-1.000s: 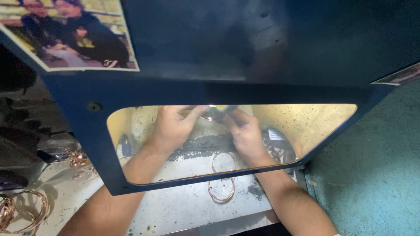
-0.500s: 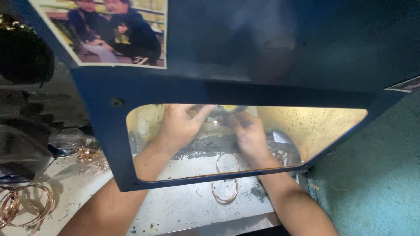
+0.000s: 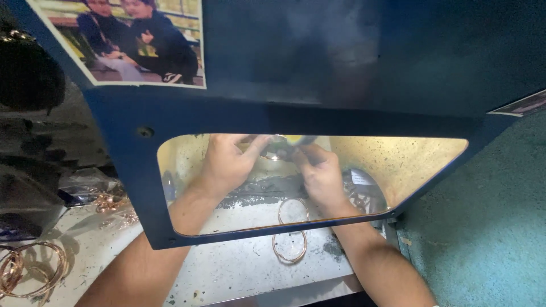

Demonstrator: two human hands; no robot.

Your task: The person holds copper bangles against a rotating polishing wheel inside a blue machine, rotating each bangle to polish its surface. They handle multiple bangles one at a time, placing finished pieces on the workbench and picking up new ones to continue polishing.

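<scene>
**Working a small piece behind the blue shield**

Both hands reach behind the blue metal guard panel with its clear yellow-tinted window (image 3: 142, 187). The left hand (image 3: 227, 165) and right hand (image 3: 318, 173) pinch a small shiny metal piece (image 3: 277, 149) between their fingertips, up near the window's top edge. A steady two-handed pinch, wrists low, suits this. Thin copper-coloured wire bangles (image 3: 290, 241) lie on the white dusty bench (image 3: 227, 273) below. Compared with half a second ago, the view has tilted slightly; the hands hold the same place.
</scene>
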